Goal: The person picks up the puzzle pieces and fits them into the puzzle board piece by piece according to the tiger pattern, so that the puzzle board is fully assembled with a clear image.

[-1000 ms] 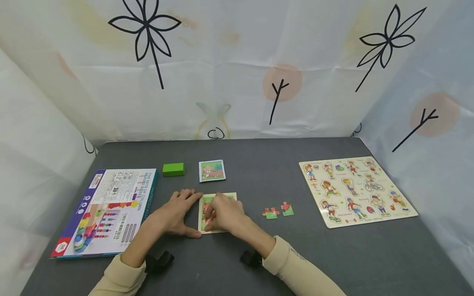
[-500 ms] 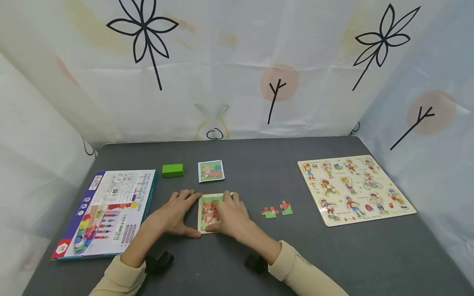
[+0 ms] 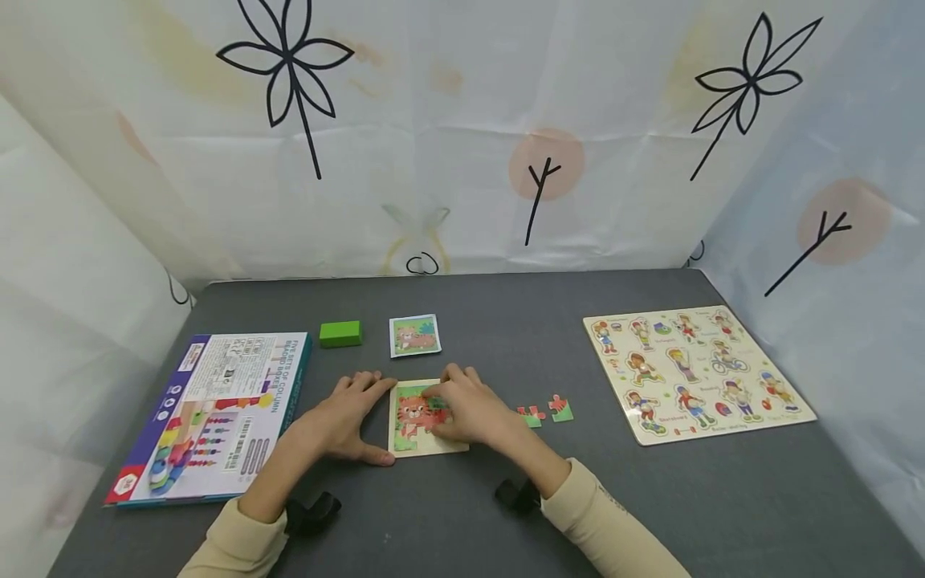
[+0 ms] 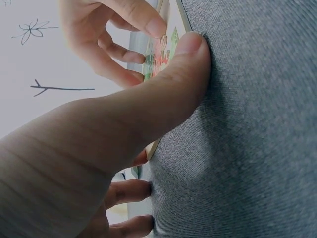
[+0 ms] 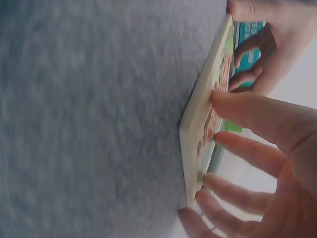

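A small wooden jigsaw puzzle (image 3: 413,411) with a red cartoon animal on green lies in a pale tray (image 3: 426,452) between my hands. My left hand (image 3: 343,419) rests along the tray's left side, thumb at the near corner and fingers spread. Over the tray's right part, my right hand (image 3: 473,411) touches the puzzle with thumb and fingertips. The right wrist view shows its thumb (image 5: 247,106) and index finger (image 5: 252,153) apart on the surface. Two loose red and green puzzle pieces (image 3: 560,409) lie right of that hand, the nearer one partly covered by it.
A flat boxed toy (image 3: 217,417) lies at the left. Behind the tray are a green block (image 3: 340,334) and a small picture card (image 3: 415,335). A wooden board with cartoon children (image 3: 697,373) lies at the right. White cloth encloses the dark table.
My right hand has moved right across the puzzle, uncovering more of the red animal. The left hand stays at the tray's left edge. The loose pieces remain in place.
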`<state>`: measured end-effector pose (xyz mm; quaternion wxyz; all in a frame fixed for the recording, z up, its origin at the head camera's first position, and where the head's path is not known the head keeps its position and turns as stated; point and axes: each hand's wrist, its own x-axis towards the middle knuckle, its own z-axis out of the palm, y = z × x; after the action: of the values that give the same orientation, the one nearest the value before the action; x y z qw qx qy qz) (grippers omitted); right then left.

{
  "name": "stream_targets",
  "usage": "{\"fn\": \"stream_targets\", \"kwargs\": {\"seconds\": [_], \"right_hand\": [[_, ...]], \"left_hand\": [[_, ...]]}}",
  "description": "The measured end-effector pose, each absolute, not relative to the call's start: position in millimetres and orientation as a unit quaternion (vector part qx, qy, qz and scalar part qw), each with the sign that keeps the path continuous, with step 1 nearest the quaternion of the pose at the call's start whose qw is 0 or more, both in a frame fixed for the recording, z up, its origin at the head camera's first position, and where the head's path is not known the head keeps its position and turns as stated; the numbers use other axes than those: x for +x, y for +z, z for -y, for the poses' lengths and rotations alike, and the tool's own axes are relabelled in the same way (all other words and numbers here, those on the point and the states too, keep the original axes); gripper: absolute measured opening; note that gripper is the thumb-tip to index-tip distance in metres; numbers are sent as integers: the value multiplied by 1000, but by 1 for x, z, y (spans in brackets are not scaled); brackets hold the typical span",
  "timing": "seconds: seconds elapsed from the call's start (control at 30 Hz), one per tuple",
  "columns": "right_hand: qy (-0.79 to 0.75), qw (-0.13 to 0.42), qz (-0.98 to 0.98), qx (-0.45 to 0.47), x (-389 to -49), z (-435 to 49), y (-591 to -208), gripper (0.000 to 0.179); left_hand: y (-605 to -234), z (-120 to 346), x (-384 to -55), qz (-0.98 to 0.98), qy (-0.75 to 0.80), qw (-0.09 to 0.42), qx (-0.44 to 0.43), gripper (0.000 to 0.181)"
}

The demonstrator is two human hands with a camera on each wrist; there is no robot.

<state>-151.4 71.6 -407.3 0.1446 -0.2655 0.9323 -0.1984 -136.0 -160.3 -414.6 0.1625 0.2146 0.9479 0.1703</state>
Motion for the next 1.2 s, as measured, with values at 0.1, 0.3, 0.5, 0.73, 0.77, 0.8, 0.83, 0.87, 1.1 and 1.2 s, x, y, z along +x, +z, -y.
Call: {"fn": "stream_targets", "kwargs": {"seconds": [0.1,0.3,0.5,0.73,0.77,0.8,0.83,0.87,1.1,1.2], "right_hand": [[-204,144,-928,-277,-154,-76,-407,42],[-191,134,-926,-297,-157,-79,-409,38],[-179,104,-928,-310,-156,-93,-405,34],[-172,70,-941,-283,-154,-137,-392,38],[-166,69,-943,-279,-153,-144,-391,39],[-161,69,-945,-275,-152,-150,-390,39],[-156,72,-947,-271,-151,-156,-389,39],[-151,76,-949,-266,-150,-162,-388,40],[-127,109,-951,-259,-144,-186,-392,40],[-128,112,-947,-272,-143,-191,-394,39]], "left_hand": [[-415,160,-136,-948,170,165,214,111],[-415,159,-137,-948,166,166,216,111],[-417,159,-137,-947,169,172,210,111],[-417,160,-137,-948,172,165,209,111],[-417,160,-137,-948,172,164,210,111],[-416,160,-137,-948,173,164,210,111],[-416,160,-137,-948,172,163,212,111],[-416,160,-137,-948,173,163,213,111],[-418,161,-137,-948,171,164,212,111],[-418,161,-138,-948,171,164,210,111]]}}
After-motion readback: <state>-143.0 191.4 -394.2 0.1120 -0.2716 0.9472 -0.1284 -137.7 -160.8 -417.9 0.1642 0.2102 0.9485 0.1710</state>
